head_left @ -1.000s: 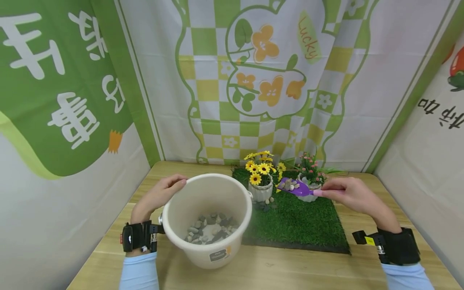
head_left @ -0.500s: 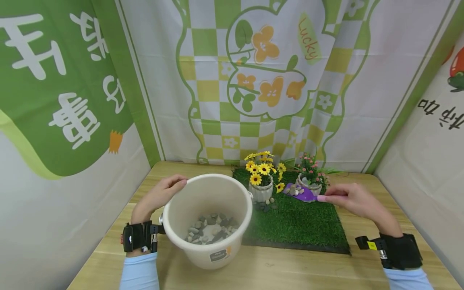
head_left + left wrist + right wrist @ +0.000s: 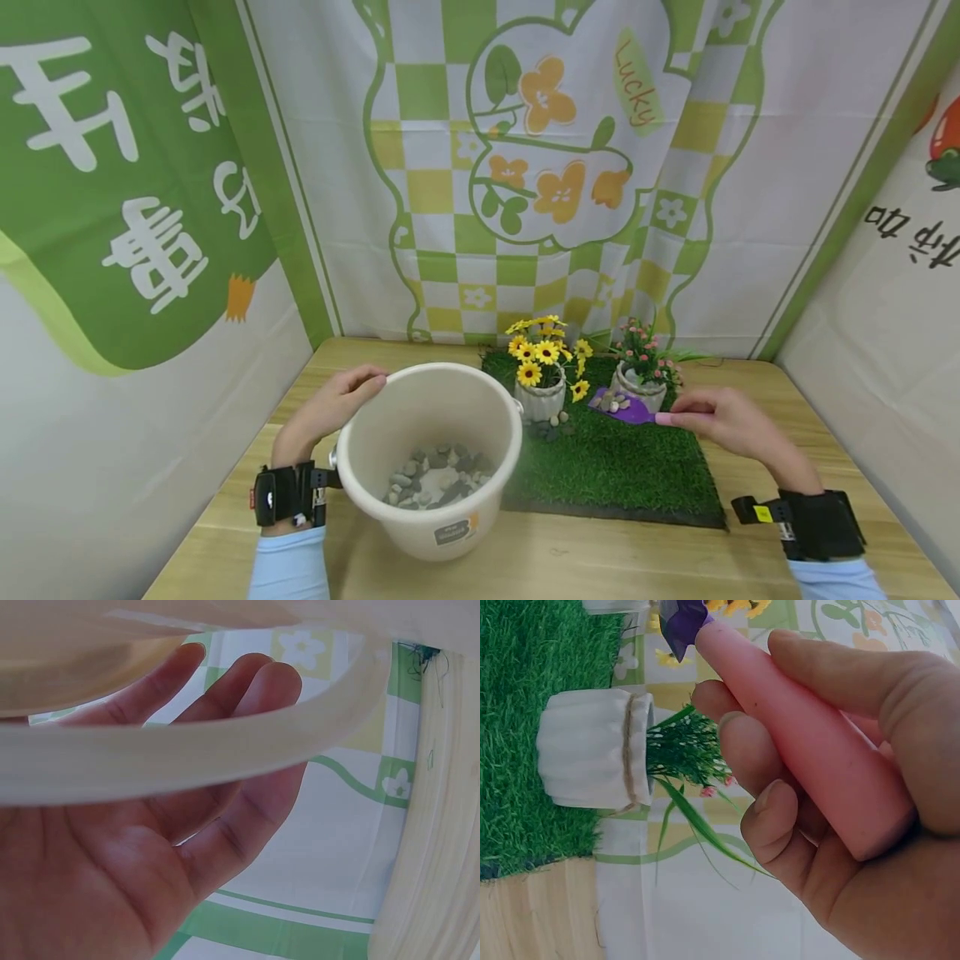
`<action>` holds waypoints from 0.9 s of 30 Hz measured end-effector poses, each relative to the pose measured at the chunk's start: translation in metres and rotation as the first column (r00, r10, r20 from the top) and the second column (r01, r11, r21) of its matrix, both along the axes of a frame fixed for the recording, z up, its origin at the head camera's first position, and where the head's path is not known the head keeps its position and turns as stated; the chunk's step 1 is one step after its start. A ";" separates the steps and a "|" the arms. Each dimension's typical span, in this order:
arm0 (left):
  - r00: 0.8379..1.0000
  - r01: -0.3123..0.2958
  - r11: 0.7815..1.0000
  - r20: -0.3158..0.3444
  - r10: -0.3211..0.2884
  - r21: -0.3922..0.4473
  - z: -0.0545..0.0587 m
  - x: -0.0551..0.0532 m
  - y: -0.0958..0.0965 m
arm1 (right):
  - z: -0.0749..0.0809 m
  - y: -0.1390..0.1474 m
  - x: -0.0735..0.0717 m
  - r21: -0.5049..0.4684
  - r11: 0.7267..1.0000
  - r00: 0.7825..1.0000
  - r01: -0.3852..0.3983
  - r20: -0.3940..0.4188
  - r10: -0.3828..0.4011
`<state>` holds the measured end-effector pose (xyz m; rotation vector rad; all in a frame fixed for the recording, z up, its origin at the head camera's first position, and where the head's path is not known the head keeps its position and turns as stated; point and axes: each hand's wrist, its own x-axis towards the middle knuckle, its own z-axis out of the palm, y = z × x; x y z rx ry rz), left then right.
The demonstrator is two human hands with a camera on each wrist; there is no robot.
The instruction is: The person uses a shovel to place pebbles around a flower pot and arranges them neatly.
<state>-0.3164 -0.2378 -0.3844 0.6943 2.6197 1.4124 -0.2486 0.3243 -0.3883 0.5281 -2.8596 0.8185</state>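
My right hand [image 3: 727, 421] grips the pink handle [image 3: 810, 742] of a small purple trowel [image 3: 636, 410]. Its blade carries a little heap of pebbles [image 3: 611, 402] and is held over the artificial grass, in front of the white pot with pink flowers [image 3: 637, 383]. On the left, my left hand [image 3: 333, 408] holds the back left rim of a cream bucket [image 3: 431, 533], its thumb at the edge. In the left wrist view its fingers [image 3: 270, 690] pass behind the bucket's pale curved handle [image 3: 187, 765]. Grey and white stones [image 3: 405, 479] lie on the bucket's floor.
A white pot with yellow flowers [image 3: 542, 400] stands on the green grass mat [image 3: 615, 475], right beside the bucket. Several stones [image 3: 551, 427] lie at that pot's foot. Printed cloth [image 3: 435, 208] hangs behind the wooden table [image 3: 600, 558].
The right hand has brought the loaded trowel slightly right and down, from between the two pots to lower in front of the pink-flower pot. The left hand and bucket keep their place.
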 end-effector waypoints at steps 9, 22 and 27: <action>1.000 -0.007 1.000 -0.009 0.006 -0.010 -0.001 -0.001 0.000 | -0.011 -0.005 -0.007 0.001 1.000 1.000 -0.007 0.007 0.007; 1.000 -0.004 1.000 -0.002 0.004 -0.009 -0.001 -0.003 0.000 | -0.022 -0.014 -0.015 0.017 0.999 0.998 0.030 0.047 -0.031; 1.000 -0.005 1.000 0.011 0.005 -0.016 -0.001 -0.003 0.000 | -0.025 -0.018 -0.018 -0.011 1.000 0.997 0.016 0.080 -0.015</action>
